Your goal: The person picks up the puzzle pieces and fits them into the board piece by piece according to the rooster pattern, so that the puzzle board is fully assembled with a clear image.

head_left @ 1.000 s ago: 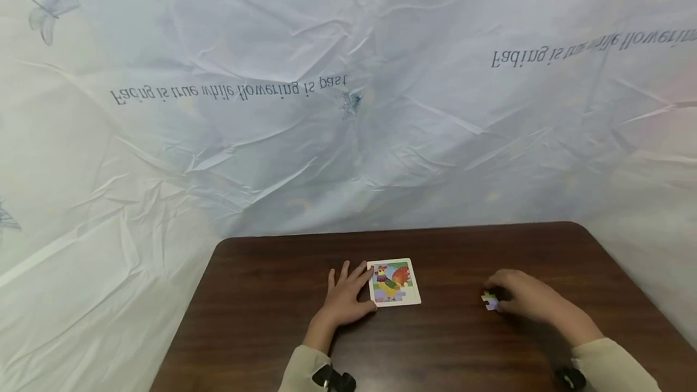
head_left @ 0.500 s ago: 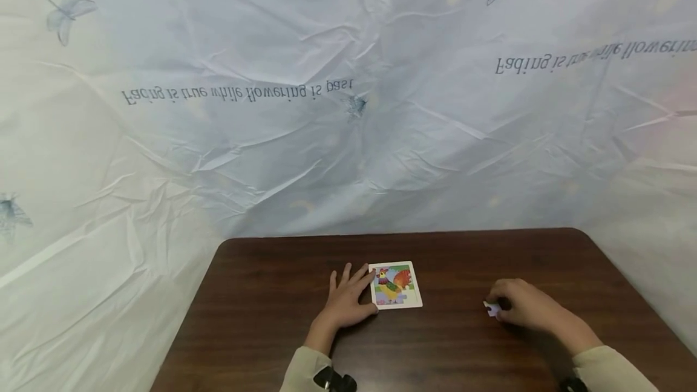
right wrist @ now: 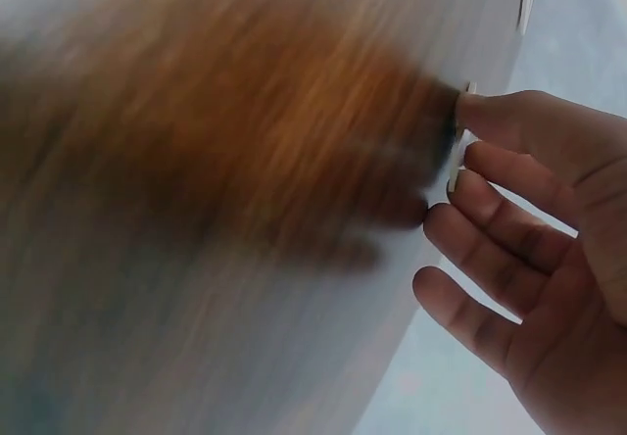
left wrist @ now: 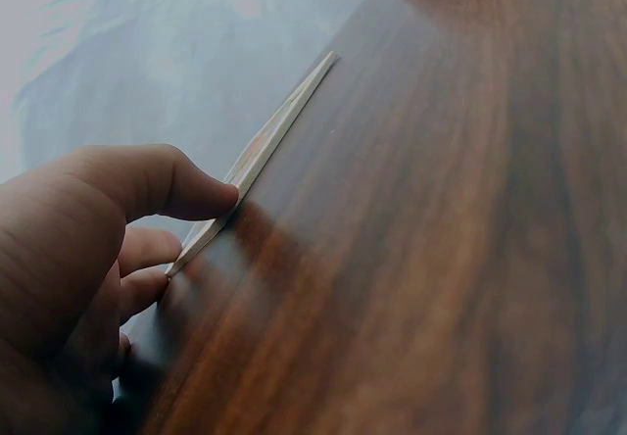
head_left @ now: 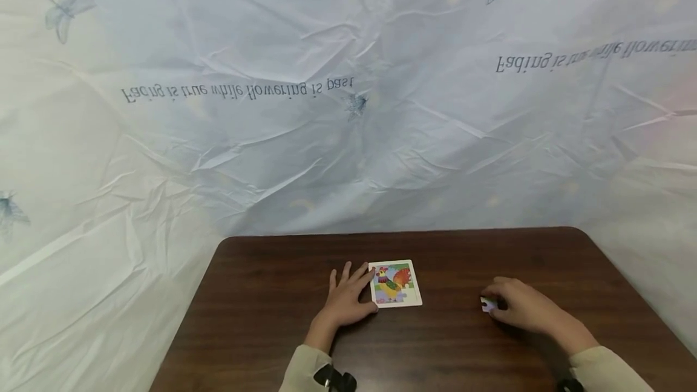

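Observation:
A rooster jigsaw puzzle (head_left: 393, 286) in a square white frame lies flat on the table, with a pale gap at its lower right. My left hand (head_left: 344, 304) rests at its left side, fingers spread; in the left wrist view the thumb (left wrist: 201, 192) touches the puzzle's edge. To the right, my right hand (head_left: 520, 304) pinches a small purple puzzle piece (head_left: 487, 304) between thumb and fingers. Seen edge-on in the right wrist view, that piece (right wrist: 455, 178) is partly covered by the thumb; the other fingers are loosely bent.
The dark brown wooden table (head_left: 435, 343) has rounded far corners. Behind it and at its sides hangs a creased pale cloth (head_left: 305, 156) with printed lettering and dragonflies. A dark strap device (head_left: 334, 378) sits at the left wrist.
The puzzle piece has turned in my right fingers, and that hand has shifted slightly. My left hand stays at the puzzle. The head view has moved a little.

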### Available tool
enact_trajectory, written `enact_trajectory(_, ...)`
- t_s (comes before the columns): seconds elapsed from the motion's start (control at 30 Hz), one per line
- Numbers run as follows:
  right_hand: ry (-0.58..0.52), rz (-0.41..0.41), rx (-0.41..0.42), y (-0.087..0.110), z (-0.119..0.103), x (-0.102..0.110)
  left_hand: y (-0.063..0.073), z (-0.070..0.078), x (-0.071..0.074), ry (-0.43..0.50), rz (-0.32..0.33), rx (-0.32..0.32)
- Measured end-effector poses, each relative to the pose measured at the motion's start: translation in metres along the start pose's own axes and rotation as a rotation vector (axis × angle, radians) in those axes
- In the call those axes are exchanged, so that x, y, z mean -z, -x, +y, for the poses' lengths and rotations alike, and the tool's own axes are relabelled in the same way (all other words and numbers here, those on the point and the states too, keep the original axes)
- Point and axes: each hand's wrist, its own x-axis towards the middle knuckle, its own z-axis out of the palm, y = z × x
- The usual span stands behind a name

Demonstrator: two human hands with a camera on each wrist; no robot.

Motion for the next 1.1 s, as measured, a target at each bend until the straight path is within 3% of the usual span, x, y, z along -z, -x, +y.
enact_trajectory(0.33, -0.016, 0.084, 0.097, -0.04, -0.034, -0.01, 0.001, 0.001, 0.004, 0.011, 0.0, -0.006)
enact_trajectory(0.77, 0.019, 0.054, 0.169, -0.097, -0.075, -0.024, -0.005, 0.001, 0.007, 0.01, 0.015, -0.029)
enact_trajectory(1.1, -0.012, -0.001, 0.196, -0.108, -0.082, -0.04, 0.0, 0.001, 0.004, -0.004, -0.003, -0.008)
